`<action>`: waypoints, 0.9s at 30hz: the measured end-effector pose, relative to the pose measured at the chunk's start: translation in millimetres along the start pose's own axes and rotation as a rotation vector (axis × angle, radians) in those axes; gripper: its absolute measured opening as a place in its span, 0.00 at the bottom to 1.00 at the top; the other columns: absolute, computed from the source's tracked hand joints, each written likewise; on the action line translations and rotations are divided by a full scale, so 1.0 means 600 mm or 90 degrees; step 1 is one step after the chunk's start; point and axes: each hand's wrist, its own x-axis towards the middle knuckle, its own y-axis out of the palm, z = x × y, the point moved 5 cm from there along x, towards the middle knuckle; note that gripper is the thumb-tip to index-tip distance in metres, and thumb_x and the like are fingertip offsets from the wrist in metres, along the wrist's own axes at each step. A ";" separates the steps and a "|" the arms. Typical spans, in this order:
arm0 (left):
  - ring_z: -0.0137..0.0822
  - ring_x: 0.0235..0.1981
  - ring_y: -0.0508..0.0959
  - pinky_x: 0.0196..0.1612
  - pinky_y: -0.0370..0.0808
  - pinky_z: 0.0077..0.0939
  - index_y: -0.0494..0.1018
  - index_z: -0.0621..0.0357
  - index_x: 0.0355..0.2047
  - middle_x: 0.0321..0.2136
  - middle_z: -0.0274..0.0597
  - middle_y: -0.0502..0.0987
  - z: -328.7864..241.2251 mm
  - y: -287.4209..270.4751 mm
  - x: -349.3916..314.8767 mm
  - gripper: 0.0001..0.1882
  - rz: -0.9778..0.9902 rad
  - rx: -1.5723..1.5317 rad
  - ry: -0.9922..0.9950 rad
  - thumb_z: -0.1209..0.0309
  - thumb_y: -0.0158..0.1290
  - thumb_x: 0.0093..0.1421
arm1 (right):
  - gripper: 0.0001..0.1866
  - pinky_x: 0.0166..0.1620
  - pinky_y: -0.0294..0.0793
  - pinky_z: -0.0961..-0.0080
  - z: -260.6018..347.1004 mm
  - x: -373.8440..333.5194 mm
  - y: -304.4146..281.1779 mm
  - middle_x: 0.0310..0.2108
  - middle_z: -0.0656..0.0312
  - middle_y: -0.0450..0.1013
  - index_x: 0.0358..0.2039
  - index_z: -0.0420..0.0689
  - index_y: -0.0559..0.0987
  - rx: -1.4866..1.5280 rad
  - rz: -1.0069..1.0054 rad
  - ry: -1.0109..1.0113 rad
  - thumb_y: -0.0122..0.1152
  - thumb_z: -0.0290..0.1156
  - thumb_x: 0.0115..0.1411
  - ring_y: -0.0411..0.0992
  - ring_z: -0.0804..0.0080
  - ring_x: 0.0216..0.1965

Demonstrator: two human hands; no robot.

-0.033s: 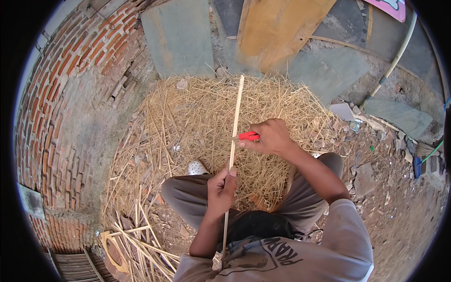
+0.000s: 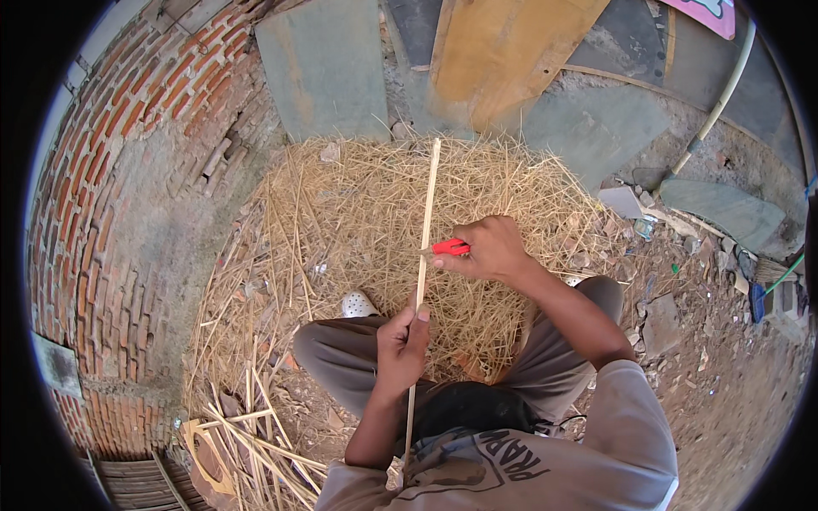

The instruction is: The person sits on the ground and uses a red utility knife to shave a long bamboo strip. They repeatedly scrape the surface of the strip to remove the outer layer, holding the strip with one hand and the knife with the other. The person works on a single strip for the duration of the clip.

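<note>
A long, thin pale strip, of bamboo or wood, runs from my lap out over the pile of shavings. My left hand is wrapped around its lower part, with the thumb along it. Closed around a red-handled cutter knife, my right hand is just right of the strip, farther out than my left hand. The short blade reaches left to the strip's edge and seems to touch it. The strip's near end passes down beside my shirt.
A thick heap of straw-like shavings covers the ground in front of me. More pale strips lie at the lower left. A brick wall stands left; grey and brown boards lean at the back. Rubble lies right.
The far end of the strip has shifted very slightly left. Both hands keep nearly the same places and grips.
</note>
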 end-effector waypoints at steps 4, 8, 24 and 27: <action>0.13 0.22 0.57 0.24 0.55 0.12 0.64 0.64 0.61 0.21 0.21 0.61 0.019 -0.004 -0.016 0.21 0.026 0.041 0.068 0.73 0.45 0.69 | 0.37 0.17 0.67 0.66 -0.020 0.014 0.007 0.07 0.61 0.67 0.12 0.48 0.77 -0.031 -0.035 0.009 0.54 0.74 0.48 0.68 0.63 0.10; 0.14 0.22 0.57 0.23 0.54 0.12 0.65 0.65 0.60 0.21 0.21 0.60 0.017 -0.013 -0.021 0.20 0.018 0.034 0.044 0.74 0.45 0.68 | 0.37 0.16 0.66 0.67 0.001 0.002 0.022 0.07 0.62 0.66 0.11 0.48 0.76 0.000 -0.058 -0.028 0.55 0.74 0.47 0.68 0.64 0.10; 0.16 0.23 0.61 0.25 0.59 0.13 0.69 0.68 0.54 0.21 0.26 0.64 0.019 -0.007 -0.039 0.16 -0.024 0.119 0.109 0.76 0.45 0.67 | 0.38 0.17 0.65 0.65 0.011 -0.007 0.016 0.07 0.62 0.66 0.10 0.47 0.73 -0.013 -0.002 -0.060 0.55 0.74 0.47 0.68 0.62 0.10; 0.16 0.23 0.61 0.24 0.59 0.13 0.69 0.69 0.54 0.21 0.27 0.63 0.023 -0.003 -0.045 0.16 -0.037 0.128 0.106 0.75 0.46 0.67 | 0.38 0.18 0.65 0.65 -0.002 0.007 0.018 0.07 0.61 0.66 0.10 0.48 0.74 -0.028 -0.023 -0.030 0.55 0.74 0.47 0.68 0.62 0.11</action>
